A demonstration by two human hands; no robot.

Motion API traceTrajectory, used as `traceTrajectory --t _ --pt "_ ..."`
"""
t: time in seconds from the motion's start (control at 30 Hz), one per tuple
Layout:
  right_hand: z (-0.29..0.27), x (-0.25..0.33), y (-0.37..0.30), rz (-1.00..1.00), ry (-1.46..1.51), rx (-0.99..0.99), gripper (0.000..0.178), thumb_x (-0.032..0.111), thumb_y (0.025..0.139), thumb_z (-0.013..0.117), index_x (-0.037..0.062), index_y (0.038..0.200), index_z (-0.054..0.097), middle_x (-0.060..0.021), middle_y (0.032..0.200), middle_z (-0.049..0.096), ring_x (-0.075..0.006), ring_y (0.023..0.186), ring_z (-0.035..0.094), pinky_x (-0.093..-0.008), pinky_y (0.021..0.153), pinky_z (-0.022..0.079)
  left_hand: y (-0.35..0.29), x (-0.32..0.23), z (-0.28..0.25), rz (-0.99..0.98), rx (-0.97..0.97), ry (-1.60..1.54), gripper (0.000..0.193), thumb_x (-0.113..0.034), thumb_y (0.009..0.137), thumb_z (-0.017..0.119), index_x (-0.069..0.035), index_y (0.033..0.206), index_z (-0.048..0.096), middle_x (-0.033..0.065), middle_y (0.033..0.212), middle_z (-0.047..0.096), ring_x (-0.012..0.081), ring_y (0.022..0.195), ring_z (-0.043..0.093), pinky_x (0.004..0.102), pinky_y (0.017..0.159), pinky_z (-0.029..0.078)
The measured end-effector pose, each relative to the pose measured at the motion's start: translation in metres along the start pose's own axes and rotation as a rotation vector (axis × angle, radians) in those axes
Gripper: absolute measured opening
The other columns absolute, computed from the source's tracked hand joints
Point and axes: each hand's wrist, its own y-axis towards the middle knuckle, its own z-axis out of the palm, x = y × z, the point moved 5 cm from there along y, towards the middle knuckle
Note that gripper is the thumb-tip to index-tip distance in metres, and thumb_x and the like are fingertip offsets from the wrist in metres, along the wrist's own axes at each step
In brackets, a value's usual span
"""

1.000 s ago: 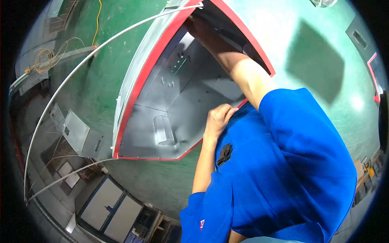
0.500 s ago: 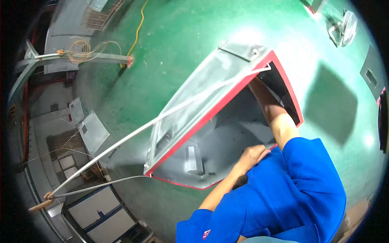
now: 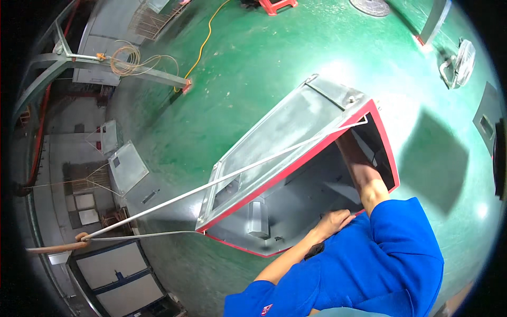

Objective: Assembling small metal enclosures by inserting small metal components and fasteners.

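A large grey sheet-metal housing [image 3: 285, 132] lies before me, its open side edged by a red rim [image 3: 391, 158]. My left hand [image 3: 334, 223] is closed with bent fingers at the near rim, seemingly gripping it. Deep in the opening goes my right forearm [image 3: 362, 164]; the hand itself is hidden behind the far rim and in shadow. Inside sits a small light-grey box-shaped part [image 3: 258, 217]. A long white rod [image 3: 211, 184] has its bent end hooked at the right corner, and a second rod [image 3: 142, 235] meets the left corner.
Both rods join at a brown hook [image 3: 82, 238] on the left. Beyond stand a metal frame [image 3: 142, 73] with a coiled hose [image 3: 125, 58], a yellow cable [image 3: 203, 42], a red stool [image 3: 278, 5] and a fan [image 3: 463, 63]. Panelled doors [image 3: 113, 267] are at lower left.
The view has shifted, so the housing sits lower in it and more far floor shows. My right arm stays inside the housing and my left hand stays at the near rim.
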Motion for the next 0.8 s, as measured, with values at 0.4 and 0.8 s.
traceTrajectory --t 0.4,0.8 --pt "0.119 -0.039 0.190 -0.010 0.097 0.196 0.036 0.027 0.092 0.059 0.0050 0.120 0.053 -0.0110 0.115 0.060 -0.0231 0.107 0.059 -0.0392 0.094 0.048 0.023 0.019 -0.019 0.049 -0.100 0.044 0.031 -0.009 0.082 0.068 -0.001 0.062 0.046 0.0147 0.057 0.045 0.0280 0.046 0.047 0.0389 0.045 0.038" --pt "0.148 -0.076 0.234 0.058 -0.003 0.111 0.039 0.028 0.091 0.060 0.0034 0.121 0.052 -0.0142 0.112 0.062 -0.0263 0.105 0.061 -0.0414 0.093 0.050 0.031 0.037 -0.040 -0.064 -0.149 0.132 0.027 -0.007 0.079 0.070 -0.002 0.063 0.049 0.0129 0.057 0.050 0.0282 0.048 0.051 0.0375 0.046 0.041"
